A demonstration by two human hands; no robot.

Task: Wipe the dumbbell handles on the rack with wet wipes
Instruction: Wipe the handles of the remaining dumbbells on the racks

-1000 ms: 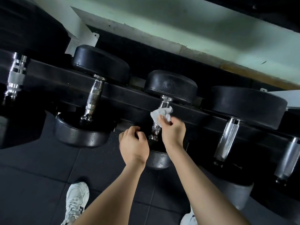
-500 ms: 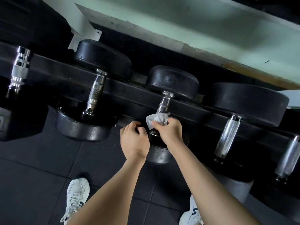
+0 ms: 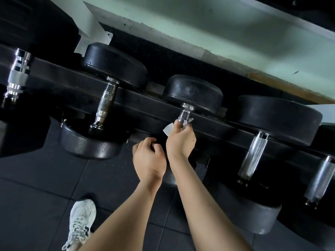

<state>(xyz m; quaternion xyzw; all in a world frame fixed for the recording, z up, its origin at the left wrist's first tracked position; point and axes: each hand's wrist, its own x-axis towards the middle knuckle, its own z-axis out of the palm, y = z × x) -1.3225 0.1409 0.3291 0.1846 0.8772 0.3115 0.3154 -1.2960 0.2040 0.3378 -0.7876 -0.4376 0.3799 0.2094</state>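
Note:
Black dumbbells with chrome handles lie across a black rack (image 3: 59,84). My right hand (image 3: 181,140) grips a white wet wipe (image 3: 168,129) wrapped around the chrome handle (image 3: 185,113) of the middle dumbbell (image 3: 194,93); only the handle's far end shows above my fingers. My left hand (image 3: 147,158) hovers just left of it, fingers curled shut, with nothing visible in it. The near head of this dumbbell is mostly hidden behind my wrists.
To the left lies a dumbbell with a knurled handle (image 3: 106,104), and another chrome handle (image 3: 17,77) sits at the far left. Two thick handles (image 3: 253,156) (image 3: 320,180) are on the right. Below are dark rubber floor tiles and my white sneaker (image 3: 79,223). A pale green wall runs behind.
My right hand slid the wipe down the middle handle toward me, then back up toward the far head. My left hand stayed curled beside it.

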